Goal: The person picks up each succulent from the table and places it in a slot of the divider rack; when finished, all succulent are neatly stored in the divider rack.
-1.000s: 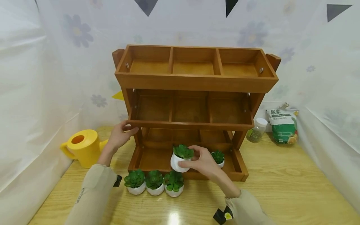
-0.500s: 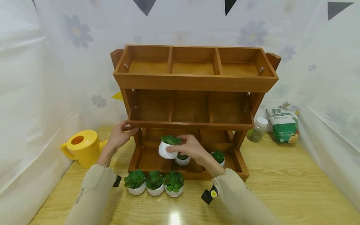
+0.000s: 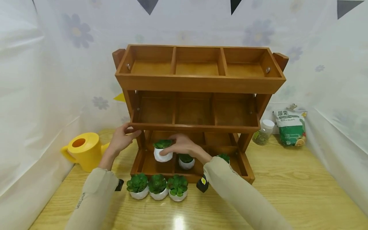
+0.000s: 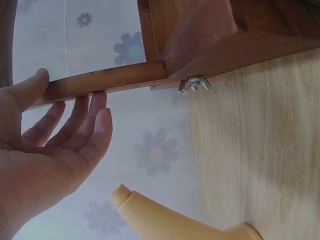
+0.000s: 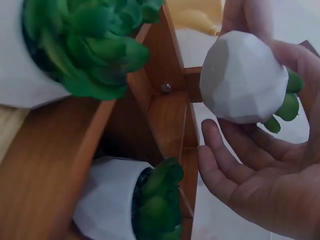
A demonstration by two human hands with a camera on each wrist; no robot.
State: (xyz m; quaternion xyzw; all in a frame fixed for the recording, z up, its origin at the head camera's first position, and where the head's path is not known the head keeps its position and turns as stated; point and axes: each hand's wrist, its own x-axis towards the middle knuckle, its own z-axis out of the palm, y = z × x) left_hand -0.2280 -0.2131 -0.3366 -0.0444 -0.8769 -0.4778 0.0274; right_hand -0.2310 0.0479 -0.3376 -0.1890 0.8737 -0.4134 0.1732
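In the head view my right hand (image 3: pixel 184 145) holds a white faceted pot with a green succulent (image 3: pixel 163 155) above the left compartment of the bottom tier. The right wrist view shows the pot's base (image 5: pixel 240 80) between thumb and fingers. My left hand (image 3: pixel 122 139) grips the left side post (image 4: pixel 110 79) of the wooden plant stand (image 3: pixel 198 84), thumb on one side and fingers on the other. One potted succulent (image 3: pixel 186 162) sits in the bottom tier's middle compartment. Another succulent (image 3: pixel 223 157), in the right one, is partly hidden by my sleeve.
Three potted succulents (image 3: pixel 157 187) stand in a row before the stand. A yellow watering can (image 3: pixel 87 151) is at the left. To the right are a white-lidded jar (image 3: pixel 263 132) and a green-and-white bag (image 3: pixel 290 127). The stand's upper two tiers overhang the bottom one.
My right hand has carried the held succulent leftward, from over the middle compartment to over the left one. The succulent in the middle compartment came into view. My left hand stayed put.
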